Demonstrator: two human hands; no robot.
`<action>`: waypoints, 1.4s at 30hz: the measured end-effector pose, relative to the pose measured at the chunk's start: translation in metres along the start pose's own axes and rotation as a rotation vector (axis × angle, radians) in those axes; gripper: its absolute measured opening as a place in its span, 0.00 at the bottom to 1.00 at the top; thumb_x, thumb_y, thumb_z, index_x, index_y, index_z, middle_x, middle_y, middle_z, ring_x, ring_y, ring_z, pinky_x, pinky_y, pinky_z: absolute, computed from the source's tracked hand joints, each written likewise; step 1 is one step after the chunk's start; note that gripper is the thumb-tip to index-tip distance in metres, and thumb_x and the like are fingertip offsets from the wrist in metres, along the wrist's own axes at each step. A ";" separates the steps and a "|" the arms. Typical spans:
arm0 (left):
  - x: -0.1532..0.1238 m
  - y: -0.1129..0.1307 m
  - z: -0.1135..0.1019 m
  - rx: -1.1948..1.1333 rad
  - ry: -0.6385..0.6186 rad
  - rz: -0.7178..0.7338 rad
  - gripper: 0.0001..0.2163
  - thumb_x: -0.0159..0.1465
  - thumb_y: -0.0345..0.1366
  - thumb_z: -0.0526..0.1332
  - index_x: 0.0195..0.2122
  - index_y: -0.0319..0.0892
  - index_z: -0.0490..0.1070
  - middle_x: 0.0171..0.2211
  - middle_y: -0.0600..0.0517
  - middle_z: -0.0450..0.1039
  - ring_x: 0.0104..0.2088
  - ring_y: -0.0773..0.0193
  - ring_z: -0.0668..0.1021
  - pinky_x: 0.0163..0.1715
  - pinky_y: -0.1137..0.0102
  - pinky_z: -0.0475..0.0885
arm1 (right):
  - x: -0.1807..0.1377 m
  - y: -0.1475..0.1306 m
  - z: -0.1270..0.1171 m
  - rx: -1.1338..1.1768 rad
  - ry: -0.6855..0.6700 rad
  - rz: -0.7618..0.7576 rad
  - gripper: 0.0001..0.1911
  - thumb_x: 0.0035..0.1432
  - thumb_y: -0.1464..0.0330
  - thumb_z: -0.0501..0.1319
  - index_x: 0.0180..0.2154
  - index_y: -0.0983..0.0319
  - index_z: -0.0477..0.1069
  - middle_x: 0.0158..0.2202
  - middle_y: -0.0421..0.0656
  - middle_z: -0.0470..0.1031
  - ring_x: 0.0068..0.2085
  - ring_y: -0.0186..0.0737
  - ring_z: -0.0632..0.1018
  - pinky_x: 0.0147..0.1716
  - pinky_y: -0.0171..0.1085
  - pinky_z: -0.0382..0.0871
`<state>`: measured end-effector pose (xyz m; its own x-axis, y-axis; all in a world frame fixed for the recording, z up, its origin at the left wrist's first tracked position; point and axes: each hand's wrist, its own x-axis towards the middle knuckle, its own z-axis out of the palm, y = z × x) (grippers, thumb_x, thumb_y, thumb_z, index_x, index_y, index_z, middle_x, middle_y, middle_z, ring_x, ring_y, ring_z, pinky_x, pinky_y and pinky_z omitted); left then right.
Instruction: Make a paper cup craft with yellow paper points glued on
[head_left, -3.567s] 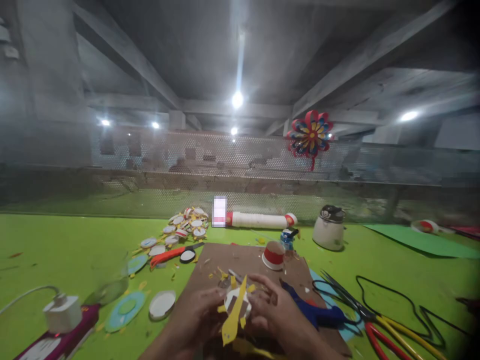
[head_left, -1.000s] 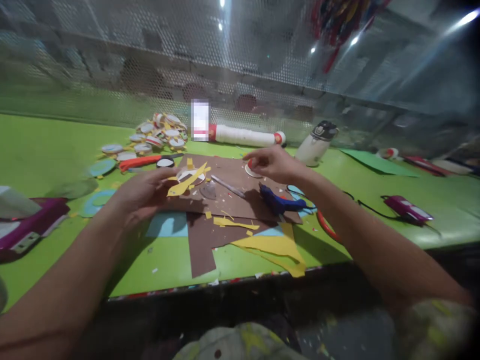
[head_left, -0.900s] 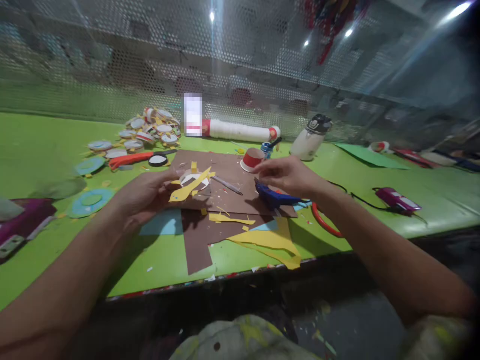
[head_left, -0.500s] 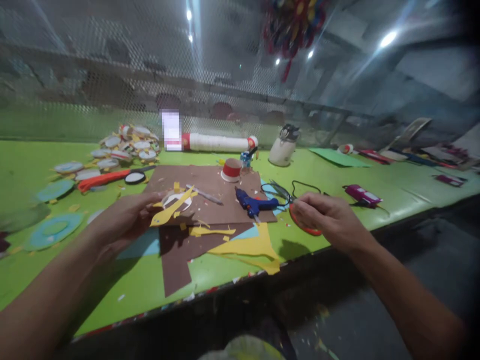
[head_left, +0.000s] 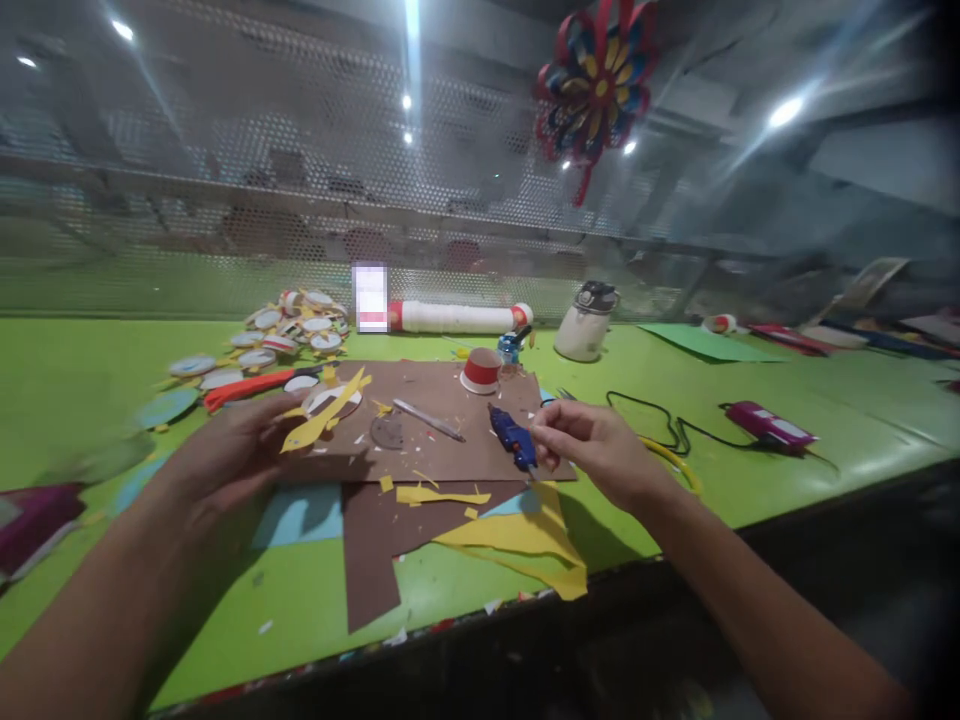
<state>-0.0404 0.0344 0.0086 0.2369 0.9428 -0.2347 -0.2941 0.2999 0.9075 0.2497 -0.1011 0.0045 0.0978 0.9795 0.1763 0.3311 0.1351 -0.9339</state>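
Observation:
My left hand point(head_left: 225, 462) holds a white paper disc with a yellow paper cutout point(head_left: 319, 415) stuck across it, above the left part of a brown paper sheet point(head_left: 442, 425). My right hand point(head_left: 592, 455) has its fingers curled at the handle end of a blue glue gun point(head_left: 512, 440) that lies on the brown sheet; they touch it. A grey cutter point(head_left: 426, 419) and a small brown disc point(head_left: 387, 432) lie between my hands. A red and white paper cup point(head_left: 481, 371) stands upside down at the sheet's far edge.
The green table point(head_left: 750, 470) carries a heap of paper discs point(head_left: 289, 330), an orange cutter point(head_left: 247, 386), a stack of white cups lying down point(head_left: 457, 317), a white jug point(head_left: 586, 322), a black cable point(head_left: 660, 425), a magenta device point(head_left: 765, 425) and yellow paper scraps point(head_left: 525, 540). A mesh wall runs behind.
My right hand went from the red cup back to the right near the scissors, then came in to the glue gun's handle. The left hand kept hold of the disc and cutout.

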 end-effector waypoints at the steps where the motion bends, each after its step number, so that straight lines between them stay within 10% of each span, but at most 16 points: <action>1: 0.000 0.004 -0.002 -0.005 0.002 0.038 0.09 0.56 0.21 0.57 0.31 0.39 0.74 0.23 0.53 0.79 0.20 0.66 0.78 0.19 0.75 0.76 | 0.003 0.000 0.004 0.005 -0.019 -0.007 0.12 0.54 0.61 0.62 0.29 0.63 0.67 0.22 0.37 0.69 0.23 0.31 0.70 0.25 0.34 0.67; 10: 0.002 0.015 -0.016 -0.061 0.029 0.135 0.06 0.59 0.24 0.57 0.33 0.37 0.72 0.27 0.52 0.79 0.23 0.69 0.77 0.22 0.78 0.73 | 0.030 -0.012 0.041 -0.117 -0.203 -0.126 0.11 0.52 0.67 0.63 0.38 0.64 0.73 0.27 0.40 0.73 0.28 0.34 0.74 0.29 0.36 0.69; 19: 0.007 0.015 -0.022 -0.095 0.023 0.189 0.04 0.57 0.25 0.59 0.30 0.38 0.72 0.30 0.49 0.78 0.26 0.67 0.78 0.27 0.75 0.75 | 0.055 -0.006 0.061 -0.422 -0.159 -0.257 0.16 0.52 0.62 0.63 0.17 0.63 0.69 0.15 0.35 0.60 0.19 0.30 0.61 0.20 0.34 0.53; 27: 0.001 0.033 -0.040 -0.151 0.177 0.279 0.04 0.55 0.24 0.58 0.28 0.35 0.71 0.30 0.47 0.76 0.29 0.67 0.78 0.28 0.76 0.76 | 0.084 -0.004 0.077 -0.503 -0.296 -0.259 0.08 0.52 0.68 0.61 0.24 0.64 0.73 0.18 0.38 0.69 0.21 0.33 0.68 0.20 0.33 0.60; 31: -0.015 0.052 -0.055 -0.103 0.251 0.324 0.04 0.55 0.24 0.59 0.25 0.36 0.72 0.25 0.49 0.74 0.25 0.69 0.76 0.23 0.78 0.74 | 0.115 -0.015 0.122 -0.542 -0.324 -0.328 0.13 0.55 0.64 0.61 0.22 0.65 0.70 0.19 0.38 0.68 0.22 0.32 0.68 0.20 0.32 0.59; 38: -0.016 0.050 -0.074 -0.079 0.237 0.359 0.02 0.54 0.27 0.60 0.28 0.35 0.72 0.23 0.51 0.72 0.24 0.69 0.75 0.23 0.77 0.74 | 0.140 -0.020 0.232 -0.676 -0.554 -0.442 0.17 0.62 0.65 0.58 0.51 0.62 0.65 0.49 0.47 0.70 0.45 0.43 0.75 0.42 0.47 0.71; 42: -0.007 0.045 -0.077 -0.088 0.209 0.344 0.03 0.52 0.27 0.61 0.28 0.34 0.73 0.23 0.50 0.73 0.24 0.69 0.75 0.25 0.76 0.74 | 0.138 -0.018 0.253 -0.751 -0.559 -0.473 0.18 0.62 0.65 0.58 0.52 0.62 0.64 0.50 0.47 0.69 0.46 0.44 0.75 0.43 0.48 0.70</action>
<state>-0.1265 0.0531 0.0244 -0.0796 0.9968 0.0034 -0.4033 -0.0353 0.9144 0.0193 0.0695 -0.0331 -0.5773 0.8068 0.1255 0.7389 0.5817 -0.3402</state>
